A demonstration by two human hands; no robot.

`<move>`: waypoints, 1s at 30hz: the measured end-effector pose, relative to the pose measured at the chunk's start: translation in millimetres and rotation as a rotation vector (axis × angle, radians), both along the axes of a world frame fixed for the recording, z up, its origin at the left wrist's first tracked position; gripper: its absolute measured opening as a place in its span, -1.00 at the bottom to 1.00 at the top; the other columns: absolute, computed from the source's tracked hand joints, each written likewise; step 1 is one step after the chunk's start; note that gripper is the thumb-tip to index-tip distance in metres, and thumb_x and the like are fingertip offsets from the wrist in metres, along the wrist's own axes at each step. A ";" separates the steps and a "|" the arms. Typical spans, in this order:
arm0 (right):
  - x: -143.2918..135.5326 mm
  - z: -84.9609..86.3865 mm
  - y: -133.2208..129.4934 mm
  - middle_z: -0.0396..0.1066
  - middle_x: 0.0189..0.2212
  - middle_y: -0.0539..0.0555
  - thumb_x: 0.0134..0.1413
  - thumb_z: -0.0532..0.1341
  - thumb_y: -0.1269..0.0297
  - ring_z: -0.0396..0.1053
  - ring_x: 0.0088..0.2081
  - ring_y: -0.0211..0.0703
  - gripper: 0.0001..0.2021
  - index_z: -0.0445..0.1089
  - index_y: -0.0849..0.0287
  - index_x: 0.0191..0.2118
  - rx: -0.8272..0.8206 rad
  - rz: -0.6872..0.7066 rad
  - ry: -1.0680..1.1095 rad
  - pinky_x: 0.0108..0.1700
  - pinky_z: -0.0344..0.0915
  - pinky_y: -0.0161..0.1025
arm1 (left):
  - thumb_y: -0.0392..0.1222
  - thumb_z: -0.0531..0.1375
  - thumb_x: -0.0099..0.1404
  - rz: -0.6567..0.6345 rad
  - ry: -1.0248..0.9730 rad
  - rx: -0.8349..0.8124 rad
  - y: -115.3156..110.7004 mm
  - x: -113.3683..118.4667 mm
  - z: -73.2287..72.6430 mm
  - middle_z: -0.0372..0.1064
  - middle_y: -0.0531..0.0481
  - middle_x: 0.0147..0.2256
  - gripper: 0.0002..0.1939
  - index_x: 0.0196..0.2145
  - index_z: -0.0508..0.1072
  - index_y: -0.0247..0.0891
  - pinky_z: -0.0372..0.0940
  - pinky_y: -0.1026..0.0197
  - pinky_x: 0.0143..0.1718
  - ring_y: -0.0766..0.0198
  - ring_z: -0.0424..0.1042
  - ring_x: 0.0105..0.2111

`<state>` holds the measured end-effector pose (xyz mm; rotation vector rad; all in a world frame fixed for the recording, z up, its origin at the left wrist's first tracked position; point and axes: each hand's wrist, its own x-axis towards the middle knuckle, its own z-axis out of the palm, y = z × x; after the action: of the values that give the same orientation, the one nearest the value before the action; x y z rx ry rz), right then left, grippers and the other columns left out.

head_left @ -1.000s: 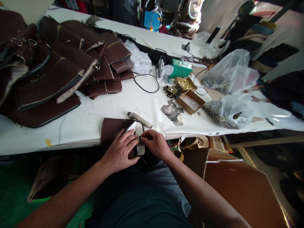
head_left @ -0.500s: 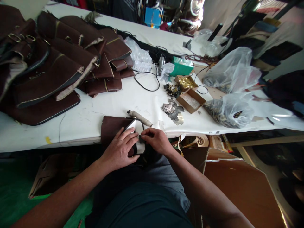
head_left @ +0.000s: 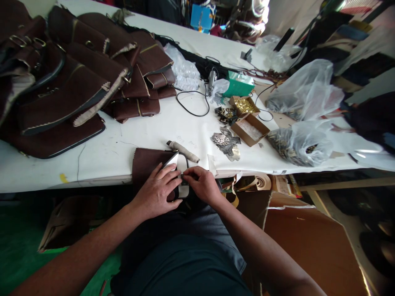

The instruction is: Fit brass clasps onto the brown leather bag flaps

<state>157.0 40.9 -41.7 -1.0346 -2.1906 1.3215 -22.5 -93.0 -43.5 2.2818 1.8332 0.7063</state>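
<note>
A brown leather bag piece (head_left: 146, 158) with a zigzag-cut edge lies over the table's front edge. At its right is a dark-edged flap with a white inner side (head_left: 183, 162). My left hand (head_left: 159, 190) grips this piece, fingers across its top and thumb at the lower edge. My right hand (head_left: 201, 183) has thumb and forefinger pinched on a small dark flat piece (head_left: 184, 180) against the white side. The fingertips partly cover the small piece, so its exact shape is hidden. Just behind lies a wrapped, stick-like tool (head_left: 185, 152).
Brown leather bags (head_left: 70, 86) are heaped at the left. Flat metal plates (head_left: 226, 142) lie loose near two small cardboard boxes, one with gold-coloured parts (head_left: 245, 105). Plastic bags (head_left: 305, 142) of metal parts stand at the right. A large cardboard box (head_left: 311, 242) is below.
The view has shifted slightly. Both hands stay at the white-sided flap, with the right fingertips still pinched on the small dark piece.
</note>
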 end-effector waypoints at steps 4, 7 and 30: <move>-0.9 1.3 -0.4 0.60 -0.23 0.04 0.24 0.35 0.32 0.54 -0.18 -0.09 -0.92 0.60 0.08 -0.18 0.095 0.015 -0.078 -0.08 0.40 -0.21 | -0.01 0.33 0.33 -0.008 0.021 -0.002 0.0 -0.9 -1.5 0.44 -0.24 0.28 -0.48 0.20 0.54 -0.18 0.01 -0.39 0.48 -0.24 0.19 0.43; -1.9 2.1 -2.4 0.60 -0.21 0.05 0.24 0.35 0.34 0.54 -0.18 -0.09 -0.93 0.60 0.07 -0.19 0.150 0.004 -0.127 -0.10 0.39 -0.21 | -0.02 0.32 0.34 -0.008 0.040 -0.012 0.4 0.1 0.6 0.44 -0.27 0.27 -0.48 0.20 0.55 -0.24 0.00 -0.39 0.49 -0.23 0.20 0.42; -41.7 14.8 109.3 0.58 -0.14 0.08 0.17 0.44 0.20 0.46 -0.18 -0.12 -0.50 0.54 0.13 0.22 0.259 0.270 -0.225 -0.10 0.30 -0.26 | -0.01 0.39 0.24 0.017 -0.005 -0.076 5.4 -0.4 11.9 0.47 -0.19 0.27 -0.47 0.15 0.59 -0.19 0.02 -0.34 0.49 -0.20 0.23 0.41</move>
<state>115.3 150.2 -26.9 -0.8453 -2.6628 1.0246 -22.9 -87.6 -31.6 2.2185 1.8458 0.6331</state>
